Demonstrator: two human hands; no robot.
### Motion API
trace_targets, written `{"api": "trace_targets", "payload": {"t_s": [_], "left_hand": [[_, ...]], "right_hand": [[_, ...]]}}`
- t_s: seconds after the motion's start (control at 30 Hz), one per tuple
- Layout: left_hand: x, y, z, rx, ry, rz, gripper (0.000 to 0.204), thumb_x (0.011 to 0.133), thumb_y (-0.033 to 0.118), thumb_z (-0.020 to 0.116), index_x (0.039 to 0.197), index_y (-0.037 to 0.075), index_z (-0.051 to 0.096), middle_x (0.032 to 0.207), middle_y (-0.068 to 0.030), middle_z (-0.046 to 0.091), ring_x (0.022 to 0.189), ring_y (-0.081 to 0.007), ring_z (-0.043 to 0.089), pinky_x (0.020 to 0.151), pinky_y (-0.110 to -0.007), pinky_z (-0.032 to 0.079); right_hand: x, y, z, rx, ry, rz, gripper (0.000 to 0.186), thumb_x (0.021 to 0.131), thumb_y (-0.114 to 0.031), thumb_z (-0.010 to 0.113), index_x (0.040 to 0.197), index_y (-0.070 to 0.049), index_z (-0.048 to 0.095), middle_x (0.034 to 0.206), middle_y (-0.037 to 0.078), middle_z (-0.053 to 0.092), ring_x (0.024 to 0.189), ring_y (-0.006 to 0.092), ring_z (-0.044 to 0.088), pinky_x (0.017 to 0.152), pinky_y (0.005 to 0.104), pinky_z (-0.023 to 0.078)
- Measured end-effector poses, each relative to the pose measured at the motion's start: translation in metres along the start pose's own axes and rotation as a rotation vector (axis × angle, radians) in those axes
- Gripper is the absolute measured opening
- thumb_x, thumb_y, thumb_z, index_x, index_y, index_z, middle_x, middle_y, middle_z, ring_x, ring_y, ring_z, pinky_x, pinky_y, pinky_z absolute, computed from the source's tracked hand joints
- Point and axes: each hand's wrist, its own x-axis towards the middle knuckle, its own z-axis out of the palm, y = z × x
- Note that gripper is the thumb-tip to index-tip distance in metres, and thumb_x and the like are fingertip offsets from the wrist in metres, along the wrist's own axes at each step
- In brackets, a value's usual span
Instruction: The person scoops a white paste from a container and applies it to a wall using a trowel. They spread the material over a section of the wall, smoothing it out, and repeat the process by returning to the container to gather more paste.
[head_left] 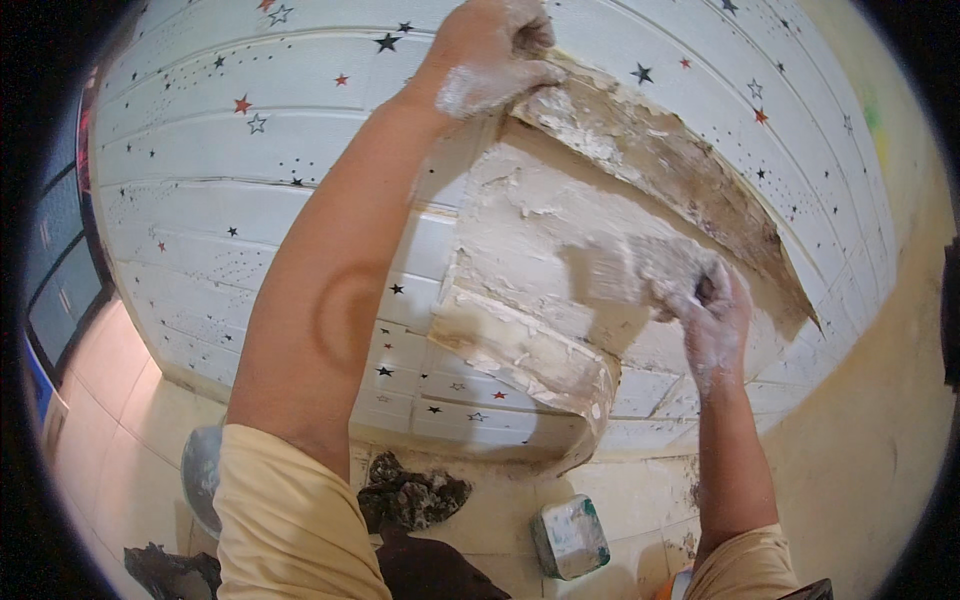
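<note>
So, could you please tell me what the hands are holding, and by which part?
The left hand pinches the peeled flap by its upper-left corner; the right hand grips a blurred tool by its right end.

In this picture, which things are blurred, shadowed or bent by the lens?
Head view: the right hand and the pale-smeared tool it holds look blurred, probably from motion; head view: a soft shadow lies on the pale plaster around the tool's end; head view: seams of the star-patterned wall covering bow, and the corners go black.
</note>
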Motion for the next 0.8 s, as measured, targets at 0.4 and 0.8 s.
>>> {"api": "trace_targets", "payload": {"t_s": [0.4, 0.8], "left_hand": [[-0.002, -0.005, -0.006, 0.088, -0.011, 0.09, 0.03, 0.061, 0.019, 0.081, 0.074, 0.004, 0.059, 0.074, -0.01, 0.055, 0.069, -0.0257, 0.054, 0.063, -0.034, 0.045], [-0.017, 0.003, 0.009, 0.336, 0.001, 0.071, 0.028, 0.077, 0.025, 0.074, 0.092, 0.004, 0.063, 0.091, -0.0072, 0.062, 0.085, -0.0223, 0.059, 0.078, -0.034, 0.047]], "right_hand": [[0.025, 0.077, 0.009, 0.045, 0.248, -0.013, 0.023, 0.077, 0.003, 0.068, 0.097, -0.002, 0.057, 0.087, 0.0, 0.059, 0.078, 0.0073, 0.055, 0.07, 0.0208, 0.045], [-0.021, 0.096, -0.148, -0.099, 0.608, 0.131, 0.025, 0.076, -0.004, 0.071, 0.099, -0.003, 0.059, 0.087, 0.003, 0.061, 0.065, 0.011, 0.057, 0.05, 0.0254, 0.05]]}}
